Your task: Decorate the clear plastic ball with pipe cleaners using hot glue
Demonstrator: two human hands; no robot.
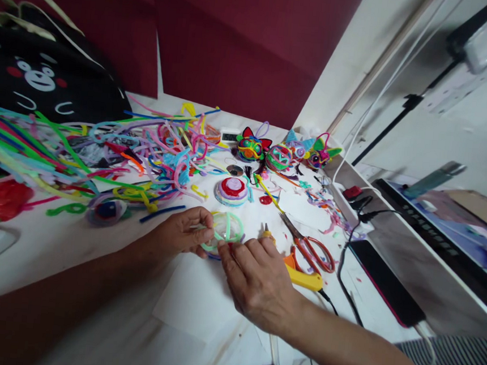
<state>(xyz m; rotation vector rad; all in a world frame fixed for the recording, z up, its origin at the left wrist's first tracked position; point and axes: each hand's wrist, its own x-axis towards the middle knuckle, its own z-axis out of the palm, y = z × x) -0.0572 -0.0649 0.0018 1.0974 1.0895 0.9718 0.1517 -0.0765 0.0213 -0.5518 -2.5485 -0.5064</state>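
In the middle of the head view is a clear round ball [227,226] with pale green fuzzy pipe cleaner strips across it. My left hand [190,232] grips its left side between thumb and fingers. On its right lower edge, the closed fingers of my right hand [256,274] press against it. A small reddish bit shows by those fingertips, but what they pinch is hidden. Just past the right hand lies a yellow glue gun [305,279], nozzle pointing away. Behind the ball rests a round piece wound in red, lilac and blue pipe cleaners [231,191].
Orange-handled scissors [312,251] lie to the right, near a phone [386,283] on a cable. Loose pipe cleaners [143,157] heap up at left. Several finished decorated balls [253,148] stand at the back. White paper [194,303] lies under my hands.
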